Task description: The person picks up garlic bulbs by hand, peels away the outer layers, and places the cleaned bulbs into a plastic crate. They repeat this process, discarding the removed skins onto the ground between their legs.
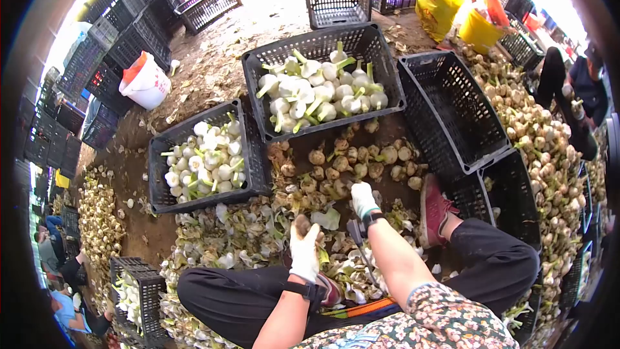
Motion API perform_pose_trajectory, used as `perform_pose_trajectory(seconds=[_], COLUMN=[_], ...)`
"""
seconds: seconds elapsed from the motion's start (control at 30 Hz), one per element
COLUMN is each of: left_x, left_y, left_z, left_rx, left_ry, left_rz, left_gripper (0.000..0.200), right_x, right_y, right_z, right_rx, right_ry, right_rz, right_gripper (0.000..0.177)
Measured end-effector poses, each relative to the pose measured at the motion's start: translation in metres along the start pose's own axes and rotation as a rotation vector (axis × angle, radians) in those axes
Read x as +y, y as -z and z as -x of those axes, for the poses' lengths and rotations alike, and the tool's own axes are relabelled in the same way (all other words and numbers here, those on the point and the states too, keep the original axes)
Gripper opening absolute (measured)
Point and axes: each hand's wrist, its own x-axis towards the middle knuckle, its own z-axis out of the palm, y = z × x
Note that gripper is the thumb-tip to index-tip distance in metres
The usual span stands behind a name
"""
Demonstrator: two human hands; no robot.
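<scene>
My left hand [303, 253], in a white glove, is closed around a brown, soil-covered garlic bulb [301, 223] above the heap of peelings. Farther forward, my right hand [364, 200], also gloved, reaches down at the edge of the untrimmed garlic bulbs [343, 160] on the ground. Its fingertips are hidden from above. Beside my right forearm, a dark tool with a thin metal shaft [361, 243] points down toward the peelings. Cleaned white garlic bulbs with short green stems fill a large black crate [258, 126] ahead and a smaller black crate [155, 178] at the left.
An upright black crate [452, 113] stands to the right, beside a long garlic pile [549, 168]. Peelings [219, 239] cover the ground around my legs. A white bucket [147, 84] and stacked crates [90, 58] stand at the left. People [64, 307] sit at both sides.
</scene>
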Motion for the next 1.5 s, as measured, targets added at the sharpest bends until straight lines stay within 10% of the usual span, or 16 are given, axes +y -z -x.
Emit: perform_pose_trajectory(seconds=[0.03, 0.17, 0.2, 0.3, 0.8, 1.03, 1.23, 1.5], left_x=[0.001, 0.011, 0.017, 0.035, 0.054, 0.079, 0.071, 0.068], left_y=[-0.008, -0.025, -0.027, -0.039, -0.037, -0.041, -0.036, -0.037], left_z=[-0.002, -0.003, 0.002, 0.022, 0.091, 0.127, 0.123, 0.127], left_rx=[-0.015, -0.352, -0.375, -0.345, -0.55, -0.709, -0.67, -0.591], left_ry=[-0.031, -0.109, -0.136, -0.41, -0.826, -0.144, -0.33, -0.436], left_rz=[-0.08, 0.058, 0.058, -0.017, -0.312, 0.225, -0.238, -0.019], left_gripper=[0.067, 0.081, 0.078, 0.069, 0.074, 0.054, 0.057, 0.074], right_x=[-0.018, -0.115, -0.136, -0.154, -0.182, -0.16, -0.168, -0.176], right_y=[0.005, 0.059, 0.073, 0.073, 0.115, 0.131, 0.128, 0.126], right_z=[0.018, 0.122, 0.142, 0.168, 0.249, 0.243, 0.267, 0.282], right_rx=[0.033, -0.439, -0.581, -0.262, -0.441, -0.243, -0.133, -0.321], right_ry=[-0.194, 0.075, -0.162, -0.024, 0.114, 0.491, 0.518, 0.325], right_rz=[-0.656, -0.678, -0.851, -1.11, -0.956, -0.504, -0.511, -0.551], right_gripper=[0.023, 0.022, 0.033, 0.042, 0.036, 0.034, 0.046, 0.036])
